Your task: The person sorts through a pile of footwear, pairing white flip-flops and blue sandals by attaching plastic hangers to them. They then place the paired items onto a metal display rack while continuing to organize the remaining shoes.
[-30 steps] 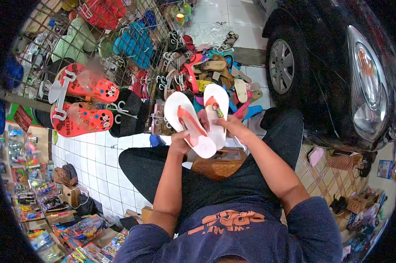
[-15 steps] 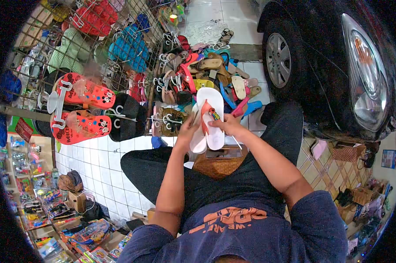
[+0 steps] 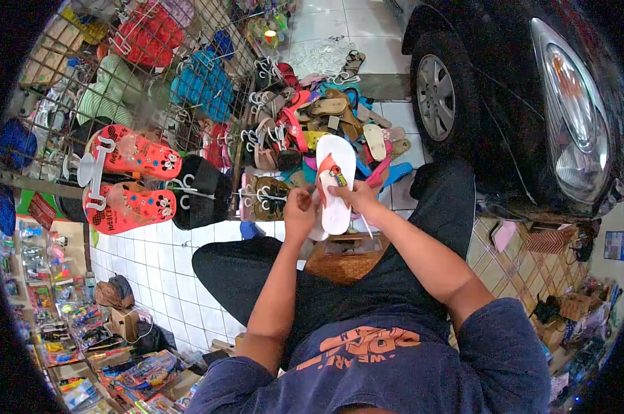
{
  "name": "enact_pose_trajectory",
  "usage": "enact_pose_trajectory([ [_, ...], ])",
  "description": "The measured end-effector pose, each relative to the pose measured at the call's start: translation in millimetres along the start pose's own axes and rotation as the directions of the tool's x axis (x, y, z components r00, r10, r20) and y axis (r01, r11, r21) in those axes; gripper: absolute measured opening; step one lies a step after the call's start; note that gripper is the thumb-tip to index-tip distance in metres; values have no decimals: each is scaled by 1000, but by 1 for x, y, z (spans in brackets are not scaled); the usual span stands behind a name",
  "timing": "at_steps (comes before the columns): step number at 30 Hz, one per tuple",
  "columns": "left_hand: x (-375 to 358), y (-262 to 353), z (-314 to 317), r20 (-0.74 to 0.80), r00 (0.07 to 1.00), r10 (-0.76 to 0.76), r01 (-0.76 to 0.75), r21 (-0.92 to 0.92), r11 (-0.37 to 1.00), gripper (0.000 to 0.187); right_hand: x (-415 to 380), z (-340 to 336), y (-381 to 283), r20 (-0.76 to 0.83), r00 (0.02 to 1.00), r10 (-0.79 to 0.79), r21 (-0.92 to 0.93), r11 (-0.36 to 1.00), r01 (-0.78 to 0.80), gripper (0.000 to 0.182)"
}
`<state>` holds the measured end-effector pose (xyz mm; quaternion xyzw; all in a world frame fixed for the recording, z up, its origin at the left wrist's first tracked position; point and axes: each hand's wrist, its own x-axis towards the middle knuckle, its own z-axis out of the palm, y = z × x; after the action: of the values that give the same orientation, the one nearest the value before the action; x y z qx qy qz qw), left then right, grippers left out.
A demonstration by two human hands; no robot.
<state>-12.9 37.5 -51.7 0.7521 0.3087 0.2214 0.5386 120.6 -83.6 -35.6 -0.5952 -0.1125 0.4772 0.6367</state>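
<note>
A pair of white flip-flops [image 3: 337, 210] with orange straps and a small colourful badge is held over my lap, the top one largely covering the other. My right hand [image 3: 360, 198] grips them from the right, thumb on the upper sole. A thin white strip [image 3: 366, 224] sticks out below that hand. Close against the left edge of the pair, my left hand [image 3: 301, 212] has its fingers curled in; whatever they hold is hidden.
A heap of sandals [image 3: 326, 114] on hangers lies ahead. To the left is a wire rack [image 3: 56, 103] with red sandals [image 3: 129, 207] hung on it. A black car [image 3: 491, 90] stands close on the right. Below the flip-flops is a woven brown surface [image 3: 343, 265].
The two flip-flops, fanned apart before, now lie almost one over the other. My left hand has come off the lower one's face and its fingers have curled at the side.
</note>
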Motion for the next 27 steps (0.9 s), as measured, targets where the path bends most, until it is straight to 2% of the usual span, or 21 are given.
enact_pose_trajectory([
  [1,1,25,3,-149,936,320,-285,214,934,20,3,-2,1,-1,1000,-3,1,1000,3,31],
  [3,-1,37,-3,-92,946,311,-280,252,926,17,8,-6,4,-87,996,-24,-25,999,22,29],
  [4,-1,40,-5,-37,954,298,-275,289,917,14,8,-7,4,-89,996,-27,-23,999,25,29],
  [5,-2,43,-5,22,979,202,-200,258,945,17,9,-9,3,-86,996,-18,7,1000,19,28],
  [6,-2,39,-4,24,979,204,-203,257,945,17,8,-9,1,-84,996,-9,36,999,12,28],
  [8,-4,20,2,76,989,-128,130,-13,991,38,14,-11,9,-82,996,-27,2,1000,28,29],
  [9,-5,13,1,143,972,-186,193,-31,981,52,13,-9,7,-76,996,-44,-32,999,42,30],
  [10,-5,6,1,143,972,-186,192,-32,981,52,12,-9,6,-77,996,-45,-34,999,42,30],
  [12,-5,-4,1,371,860,-349,452,-238,860,47,4,-7,-2,-37,998,-48,-174,984,40,32],
  [13,-7,-7,8,360,882,-303,422,-319,849,45,-2,-5,-10,-42,998,-52,-207,977,42,35],
  [14,-9,-11,7,361,883,-301,420,-319,850,45,-1,-5,-8,-43,998,-54,-207,977,44,35],
  [17,-11,-1,5,409,860,-305,458,-357,814,48,-6,-3,-14,82,996,-17,-219,975,35,34],
  [21,-11,10,1,383,882,-274,456,-549,701,56,-5,0,-12,88,996,-22,-201,979,40,33],
  [22,-10,9,-1,382,883,-274,455,-549,701,56,-4,0,-11,60,998,-36,-205,978,47,34],
  [25,-2,1,-4,299,940,-164,313,-565,763,60,-1,-2,-8,17,996,-90,-196,976,91,33],
  [26,-2,-2,-3,298,941,-163,312,-566,764,60,0,-3,-7,-1,991,-132,-184,974,129,33],
  [27,-3,7,0,210,974,-82,188,-558,808,60,3,-4,-7,-15,993,-119,-186,976,114,34],
])
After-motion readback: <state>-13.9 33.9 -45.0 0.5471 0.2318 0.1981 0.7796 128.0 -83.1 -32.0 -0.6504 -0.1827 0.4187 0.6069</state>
